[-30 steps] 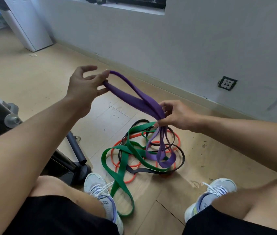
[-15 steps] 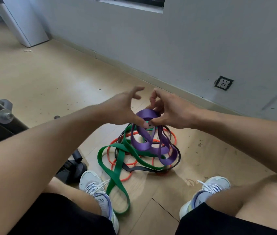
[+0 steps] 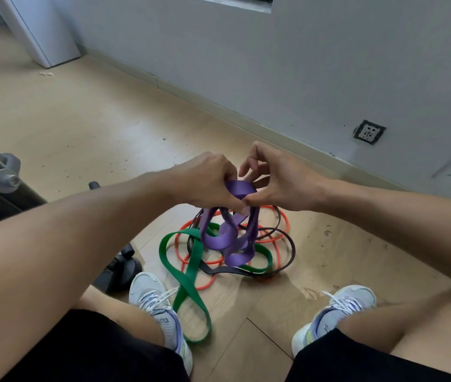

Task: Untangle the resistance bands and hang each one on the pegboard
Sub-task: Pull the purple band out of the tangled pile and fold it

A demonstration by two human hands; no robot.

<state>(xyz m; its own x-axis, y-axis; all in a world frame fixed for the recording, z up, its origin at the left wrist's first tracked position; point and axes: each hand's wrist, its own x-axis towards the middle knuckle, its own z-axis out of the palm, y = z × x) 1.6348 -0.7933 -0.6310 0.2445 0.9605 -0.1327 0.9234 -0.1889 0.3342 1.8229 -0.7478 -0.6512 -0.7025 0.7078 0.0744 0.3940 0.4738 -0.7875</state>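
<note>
A wide purple band [image 3: 228, 238] hangs in folded loops from both hands, above the pile on the floor. My left hand [image 3: 205, 183] grips its top fold, fingers curled round it. My right hand [image 3: 282, 183] pinches the same fold from the right with thumb and forefinger; its other fingers are spread. Below lie a green band [image 3: 188, 274], a thin orange band [image 3: 276, 235] and a dark band [image 3: 287, 244], tangled together on the wooden floor. The purple loops' lower ends reach down among them. No pegboard is in view.
My two sneakers [image 3: 161, 304] [image 3: 337, 310] flank the pile, knees in black shorts below. Dark gym equipment with a round knob [image 3: 6, 180] stands at the left. A grey wall with a socket [image 3: 369, 132] runs behind; a white cabinet [image 3: 42, 28] stands far left.
My hands came together from a wide stretch, folding the purple band into gathered loops. Since half a second ago my left hand has closed round the top fold.
</note>
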